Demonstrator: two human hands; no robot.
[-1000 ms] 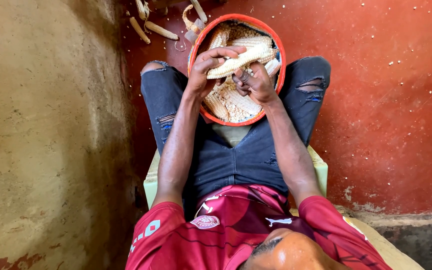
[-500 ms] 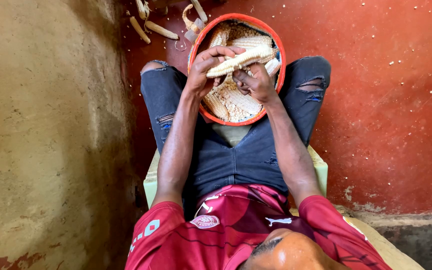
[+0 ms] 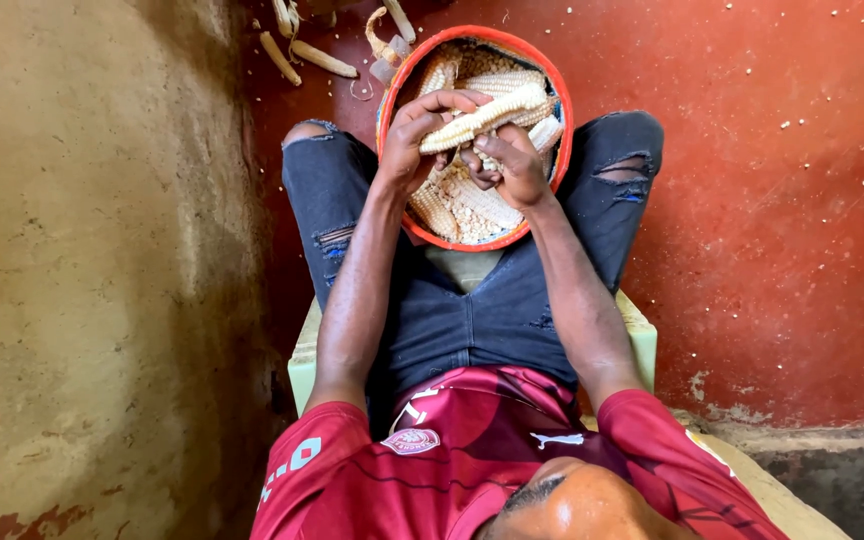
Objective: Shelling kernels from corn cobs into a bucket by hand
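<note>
Clearly gripped at both ends: corn cob (image 3: 487, 115) in left hand (image 3: 414, 140) and right hand (image 3: 514, 165), over an orange-rimmed basket (image 3: 560, 120) between the knees. Probably light, stiff, rough; best held near the ends. Inside: more cobs (image 3: 472, 205), loose kernels (image 3: 472, 232).

Orange-rimmed basket (image 3: 562, 120), pale corn cob (image 3: 487, 113)

Your red floor (image 3: 752, 250) carries the orange-rimmed basin (image 3: 559, 95) near its far edge, bare cobs (image 3: 322, 60) at the far left corner beside the wall, scattered pale kernels (image 3: 787, 124), and your pale green seat (image 3: 642, 330).
</note>
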